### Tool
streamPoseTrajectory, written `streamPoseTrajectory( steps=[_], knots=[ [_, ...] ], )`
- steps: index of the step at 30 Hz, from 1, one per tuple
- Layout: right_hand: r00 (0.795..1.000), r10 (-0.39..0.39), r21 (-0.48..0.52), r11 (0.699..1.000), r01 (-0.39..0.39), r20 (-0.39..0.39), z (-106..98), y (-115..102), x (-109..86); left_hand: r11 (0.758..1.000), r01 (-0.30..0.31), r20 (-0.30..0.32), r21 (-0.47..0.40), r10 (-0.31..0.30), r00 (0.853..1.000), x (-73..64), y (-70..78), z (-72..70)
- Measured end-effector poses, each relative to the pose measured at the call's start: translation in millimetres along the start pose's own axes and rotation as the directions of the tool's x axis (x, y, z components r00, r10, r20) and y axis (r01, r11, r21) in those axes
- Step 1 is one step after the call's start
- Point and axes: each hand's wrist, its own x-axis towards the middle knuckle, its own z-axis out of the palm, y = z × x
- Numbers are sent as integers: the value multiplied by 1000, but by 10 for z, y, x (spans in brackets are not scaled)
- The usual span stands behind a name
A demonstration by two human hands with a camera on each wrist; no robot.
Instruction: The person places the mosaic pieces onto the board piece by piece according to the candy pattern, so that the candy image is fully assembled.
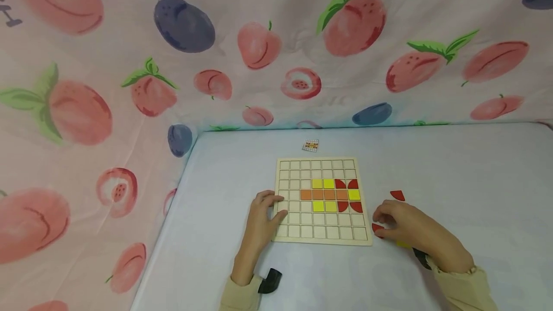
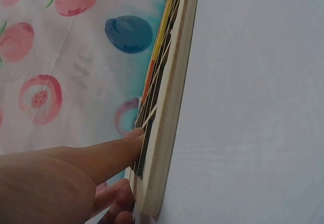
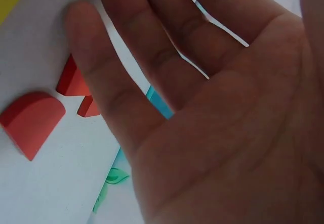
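Observation:
A wooden grid board (image 1: 324, 230) lies on the table with yellow, orange and red pieces set in its right half. My left hand (image 1: 260, 217) rests at the board's left edge, thumb and fingertips touching it; in the left wrist view a digit presses on the grid. My right hand (image 1: 403, 222) is just right of the board, fingers bent slightly, over a red quarter-circle piece (image 1: 378, 229). Whether its fingertips touch that piece I cannot tell. Farther back lies another red quarter-circle piece (image 1: 397, 195). Several red pieces (image 3: 34, 120) appear beside the fingers in the right wrist view.
A small pattern card (image 1: 310, 145) lies behind the board. Partly hidden under my right hand is a yellow piece (image 1: 403, 244). The white table (image 1: 216, 167) meets a fruit-print cloth (image 1: 242, 90) at the back and left.

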Motion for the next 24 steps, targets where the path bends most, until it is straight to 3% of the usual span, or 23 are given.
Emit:
streamPoseTrajectory(
  steps=[9, 24],
  knots=[
    [997, -71, 31, 997, 71, -9, 33, 11, -25, 1000, 0, -3, -5, 0, 1000, -4, -14, 6],
    [997, -71, 99, 993, 72, -7, 28, -9, -24, 1000, -5, 1, 0, 5, 1000, -6, -6, -6]
  ],
)
